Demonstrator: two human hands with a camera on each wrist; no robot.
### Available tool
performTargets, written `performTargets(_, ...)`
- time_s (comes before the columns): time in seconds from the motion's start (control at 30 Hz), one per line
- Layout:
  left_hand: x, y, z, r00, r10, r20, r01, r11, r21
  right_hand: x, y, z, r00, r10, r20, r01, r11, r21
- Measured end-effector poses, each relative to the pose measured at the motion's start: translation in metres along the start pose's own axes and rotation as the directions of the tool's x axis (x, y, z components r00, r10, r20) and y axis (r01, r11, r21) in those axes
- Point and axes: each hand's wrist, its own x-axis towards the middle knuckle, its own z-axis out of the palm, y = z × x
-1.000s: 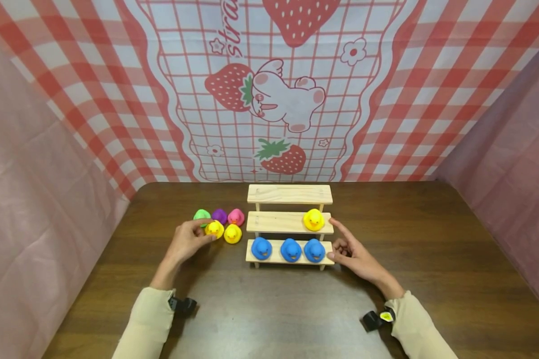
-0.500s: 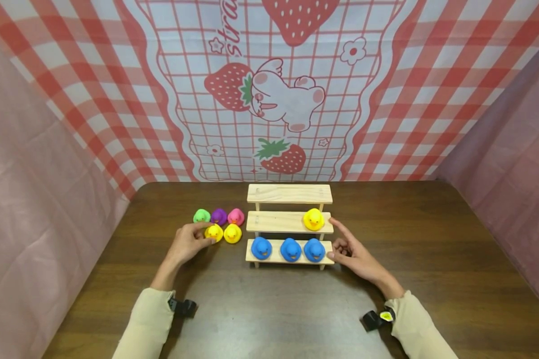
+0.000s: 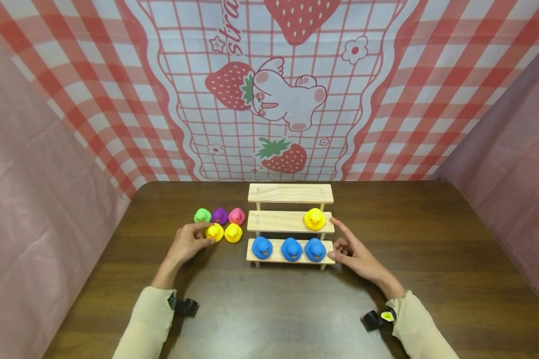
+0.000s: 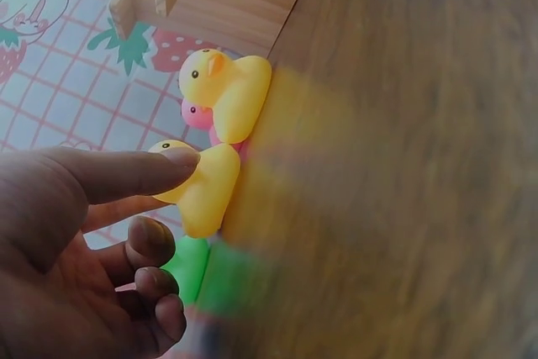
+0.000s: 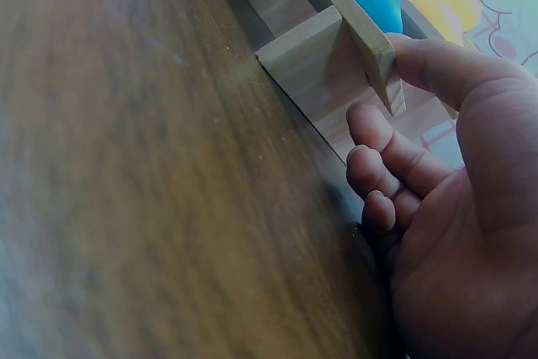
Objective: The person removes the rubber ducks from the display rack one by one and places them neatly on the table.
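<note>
With thumb and index finger, my left hand (image 3: 188, 243) pinches a yellow rubber duck (image 3: 215, 233), which appears to sit on the table. Right beside it is another yellow duck (image 3: 233, 233); green (image 3: 202, 215), purple (image 3: 219, 215) and pink (image 3: 236, 216) ducks line up behind. My right hand (image 3: 359, 257) touches the right side of a three-tier wooden rack (image 3: 274, 221): thumb at the bottom tier's end, index finger extended to the middle tier, other fingers curled, as the right wrist view shows. Three blue ducks (image 3: 291, 250) occupy the bottom tier, and one yellow duck (image 3: 315, 219) the middle tier's right end.
The brown wooden table (image 3: 269, 309) stretches around the rack on both sides and in front. A red checked cloth (image 3: 364, 149) with strawberries hangs behind it, and pink cloths (image 3: 503, 129) flank the table. Each wrist wears a small black camera (image 3: 188, 306).
The left hand's yellow duck has come down slightly, in front of the green duck, which now shows more fully. Over the last half second little differs. The right hand stays at the rack.
</note>
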Motion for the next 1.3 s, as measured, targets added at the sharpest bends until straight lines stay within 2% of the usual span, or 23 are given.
performTargets(0.57, -0.001, 0.004, 0.0, 1.0, -0.026, 0.014, 0.026, 1.0, -0.008, 0.0, 0.0, -0.001, 1.0, 0.031, 0.003, -0.031, 0.999, -0.009)
performTargets(1.03, -0.005, 0.017, -0.011, 0.997, 0.056, -0.059, -0.057, 0.998, -0.023, 0.001, 0.0, 0.0, 1.0, 0.015, 0.006, -0.016, 1.0, 0.003)
performTargets(1.3, -0.007, 0.036, -0.016, 0.993, 0.093, -0.068, -0.094, 0.996, -0.009, 0.0, -0.001, 0.0, 1.0, 0.003, 0.004, -0.003, 1.0, 0.006)
